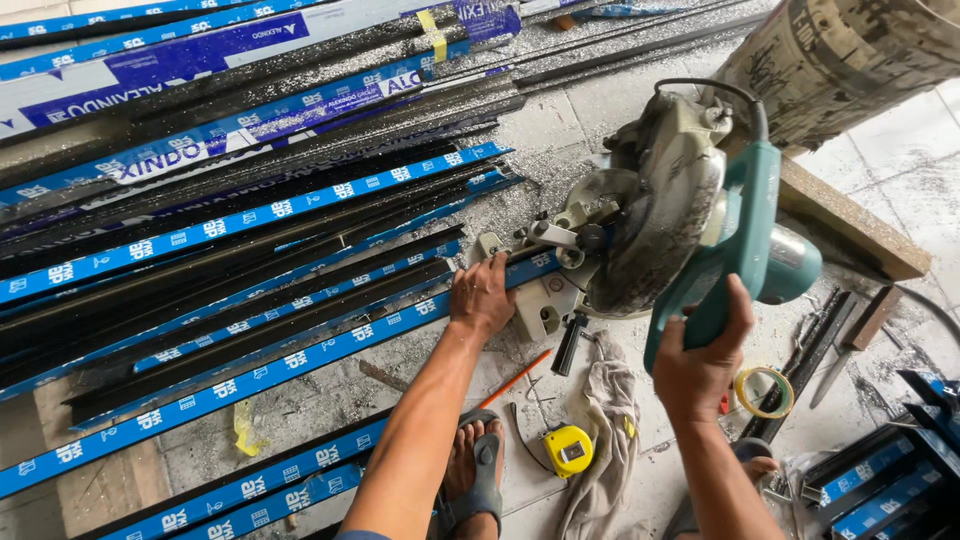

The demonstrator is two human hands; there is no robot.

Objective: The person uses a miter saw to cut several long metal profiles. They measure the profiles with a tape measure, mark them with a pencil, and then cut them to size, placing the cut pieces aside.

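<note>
Aluminium profile, blue-filmed, long, lying on the floor with one end under the miter saw.

Looks stiff and light for its length; the film is likely slick and the cut end sharp, so best held flat from above near the blade. Saw looks heavy. Left hand is pressed palm-down, fingers spread, on the profile beside the saw base. Right hand is wrapped around the teal saw handle. Yellow tape measure, rag, orange pencil nearby.

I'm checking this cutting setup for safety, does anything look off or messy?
Yes. Metal shavings are strewn across the floor and profiles. A rag, tape measure and pencil lie loose right under the miter saw, beside a sandalled foot.
</note>
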